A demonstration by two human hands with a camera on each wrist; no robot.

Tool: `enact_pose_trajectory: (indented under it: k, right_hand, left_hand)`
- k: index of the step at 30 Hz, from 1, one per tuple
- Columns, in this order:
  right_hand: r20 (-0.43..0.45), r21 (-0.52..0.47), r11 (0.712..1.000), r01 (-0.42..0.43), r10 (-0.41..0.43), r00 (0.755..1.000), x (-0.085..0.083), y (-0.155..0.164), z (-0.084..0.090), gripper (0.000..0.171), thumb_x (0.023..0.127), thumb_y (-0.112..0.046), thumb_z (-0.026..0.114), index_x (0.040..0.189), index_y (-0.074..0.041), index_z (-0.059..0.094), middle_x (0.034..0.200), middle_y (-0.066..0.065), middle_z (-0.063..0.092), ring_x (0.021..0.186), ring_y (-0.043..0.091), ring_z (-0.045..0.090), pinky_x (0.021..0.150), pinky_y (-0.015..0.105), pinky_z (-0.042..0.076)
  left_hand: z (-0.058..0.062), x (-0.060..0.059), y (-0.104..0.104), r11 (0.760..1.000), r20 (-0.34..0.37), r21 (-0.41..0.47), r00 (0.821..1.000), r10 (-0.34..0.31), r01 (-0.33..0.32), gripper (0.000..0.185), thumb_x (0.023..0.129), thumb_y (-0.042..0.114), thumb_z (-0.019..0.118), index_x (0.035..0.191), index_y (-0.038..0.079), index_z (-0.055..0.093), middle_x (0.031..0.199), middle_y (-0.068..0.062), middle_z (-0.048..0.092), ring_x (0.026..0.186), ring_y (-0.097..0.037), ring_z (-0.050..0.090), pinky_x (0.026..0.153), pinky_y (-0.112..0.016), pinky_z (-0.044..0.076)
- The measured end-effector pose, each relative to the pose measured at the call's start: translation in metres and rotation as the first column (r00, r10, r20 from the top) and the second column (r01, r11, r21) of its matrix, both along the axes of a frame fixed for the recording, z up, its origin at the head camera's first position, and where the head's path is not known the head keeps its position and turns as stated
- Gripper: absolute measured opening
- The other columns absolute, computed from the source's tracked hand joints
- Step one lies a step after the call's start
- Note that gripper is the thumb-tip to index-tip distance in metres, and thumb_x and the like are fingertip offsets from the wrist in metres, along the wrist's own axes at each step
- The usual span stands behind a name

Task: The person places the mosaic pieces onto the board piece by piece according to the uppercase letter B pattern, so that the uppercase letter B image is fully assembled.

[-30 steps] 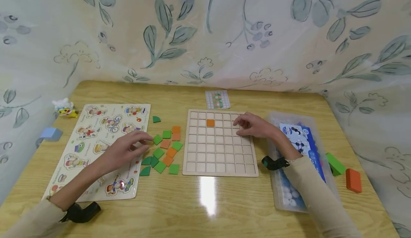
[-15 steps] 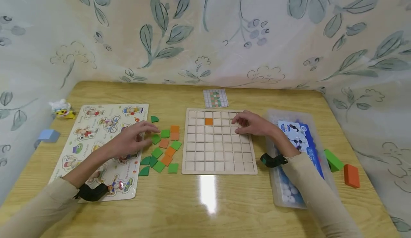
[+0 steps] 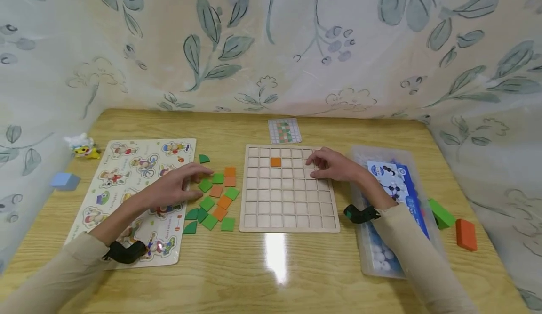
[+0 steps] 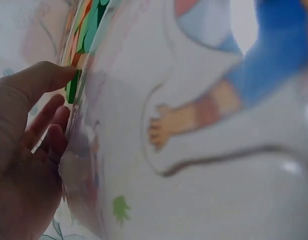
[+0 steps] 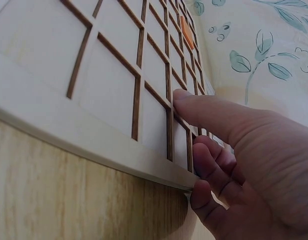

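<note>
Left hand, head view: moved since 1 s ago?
Yes: the left hand has moved rightward, its fingertips nearer the grid board, and slightly farther from the person.

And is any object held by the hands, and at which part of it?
Nothing appears held: the left hand is near a green square tile without visible pinch; the right hand is over the wooden grid board without visible grip.

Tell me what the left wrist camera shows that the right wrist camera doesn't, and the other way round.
Only the left wrist view: the left hand, the picture board and green tiles. Only the right wrist view: the right hand, the grid board and a broad stretch of wooden table. Both share the leaf-patterned backdrop and orange tiles, though the right wrist view shows just one, set in the grid.
</note>
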State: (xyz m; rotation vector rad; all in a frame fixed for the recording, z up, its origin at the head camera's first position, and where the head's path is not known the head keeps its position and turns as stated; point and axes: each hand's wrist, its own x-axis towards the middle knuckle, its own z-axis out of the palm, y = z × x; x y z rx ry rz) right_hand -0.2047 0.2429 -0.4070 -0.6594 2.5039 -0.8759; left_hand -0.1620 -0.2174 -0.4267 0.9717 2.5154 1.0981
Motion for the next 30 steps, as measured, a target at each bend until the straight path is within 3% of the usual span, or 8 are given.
enact_pose_trajectory:
  k: [4,8,18,22,30]
  right_hand:
    - [0.001,0.008,1.000,0.013,-0.013,1.000,0.0010,0.0009,-0.0001,0.026,0.090,-0.016,0.070,0.115,-0.009,0.064,0.099,0.010,0.051,0.089,0.021,0.043,0.080,0.035,0.040]
    - [-0.008,0.004,1.000,0.001,-0.001,1.000,0.0006,0.0014,-0.0017,0.026,0.091,-0.018,0.069,0.115,-0.009,0.064,0.099,0.010,0.050,0.089,0.020,0.042,0.079,0.035,0.040]
    - [-0.007,0.002,1.000,0.000,0.000,1.000,-0.0001,0.0039,-0.0014,0.026,0.091,-0.018,0.069,0.115,-0.009,0.064,0.099,0.010,0.050,0.090,0.021,0.043,0.079,0.034,0.040]
    - [-0.006,-0.001,1.000,-0.002,0.002,1.000,-0.0007,0.0041,-0.0017,0.026,0.092,-0.018,0.068,0.116,-0.009,0.064,0.100,0.011,0.050,0.090,0.022,0.043,0.080,0.035,0.040]
    - [-0.007,-0.006,1.000,-0.009,0.009,1.000,-0.0010,0.0017,-0.0030,0.026,0.091,-0.017,0.068,0.116,-0.009,0.063,0.099,0.009,0.049,0.090,0.021,0.042,0.080,0.035,0.040]
  left_hand:
    - [0.0009,-0.0024,0.0022,1.000,0.036,-0.019,0.999,0.001,0.000,0.056,0.089,0.014,0.070,0.141,0.013,0.048,0.126,-0.005,0.058,0.094,-0.010,0.049,0.069,-0.022,0.044]
    - [0.0025,-0.0032,0.0014,1.000,0.056,-0.022,0.998,-0.002,0.003,0.056,0.089,0.016,0.071,0.140,0.012,0.050,0.121,-0.004,0.059,0.093,-0.011,0.048,0.068,-0.022,0.044]
    - [-0.0005,-0.0045,0.0029,0.999,-0.011,-0.025,1.000,-0.024,0.024,0.047,0.088,0.017,0.072,0.133,0.011,0.058,0.119,-0.002,0.061,0.091,-0.007,0.050,0.067,-0.022,0.045]
    - [-0.0012,-0.0040,0.0033,0.999,-0.031,-0.014,0.999,-0.033,0.033,0.044,0.087,0.015,0.072,0.129,0.009,0.061,0.118,-0.004,0.061,0.082,-0.005,0.049,0.064,-0.021,0.044]
    - [-0.0033,-0.0034,0.0026,0.999,-0.025,-0.041,1.000,-0.015,0.014,0.041,0.087,0.016,0.072,0.127,0.007,0.064,0.119,-0.007,0.060,0.072,-0.003,0.043,0.062,-0.021,0.042]
